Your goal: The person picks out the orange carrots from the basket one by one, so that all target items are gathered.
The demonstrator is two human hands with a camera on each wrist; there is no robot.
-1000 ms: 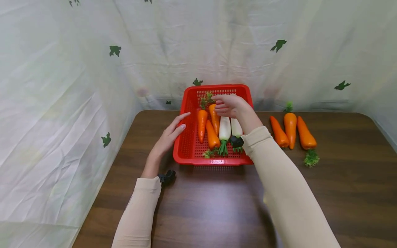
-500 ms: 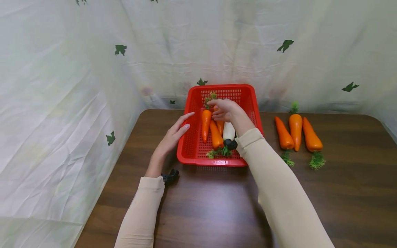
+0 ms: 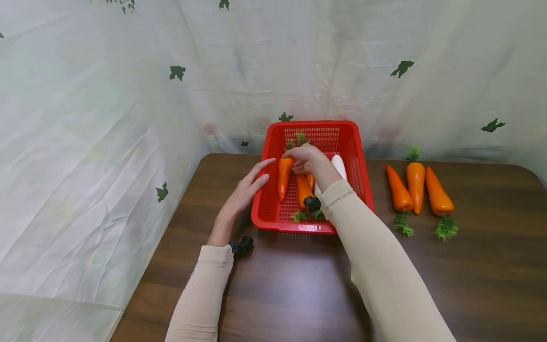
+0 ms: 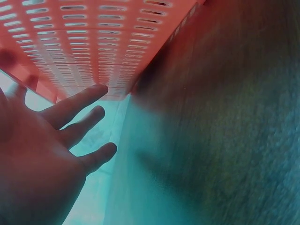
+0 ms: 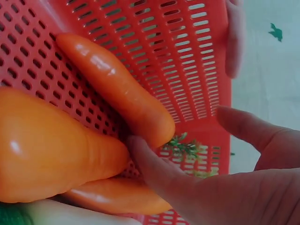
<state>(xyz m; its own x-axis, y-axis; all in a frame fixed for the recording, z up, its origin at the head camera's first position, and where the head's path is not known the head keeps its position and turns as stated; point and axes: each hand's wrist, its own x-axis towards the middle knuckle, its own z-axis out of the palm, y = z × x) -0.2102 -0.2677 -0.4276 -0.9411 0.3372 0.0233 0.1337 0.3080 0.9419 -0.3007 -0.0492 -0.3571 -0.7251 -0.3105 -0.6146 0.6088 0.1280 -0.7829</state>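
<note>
A red plastic basket (image 3: 309, 228) holds several orange carrots and white radishes (image 3: 339, 165). In the head view my right hand (image 3: 311, 160) reaches over it, fingertips at the leafy end of the leftmost carrot (image 3: 284, 183). The right wrist view shows the thumb tip right at that carrot (image 5: 117, 84), while the index finger stands apart from it. A second carrot (image 5: 56, 150) lies close by the thumb. My left hand (image 3: 242, 194) is at the basket's left rim, thumb near its top. Below, its other fingers spread beside the slotted wall (image 4: 110, 33).
On the brown table (image 3: 290, 285), right of the basket, lie three more carrots: a left one (image 3: 398, 190), a middle one (image 3: 415, 183) and a right one (image 3: 438, 192). A pale curtain (image 3: 325, 71) with green leaf shapes hangs behind the table.
My right hand has moved left and down within the basket, from above the radishes to the leftmost carrot. My left hand keeps its place at the rim. The view has shifted slightly.
</note>
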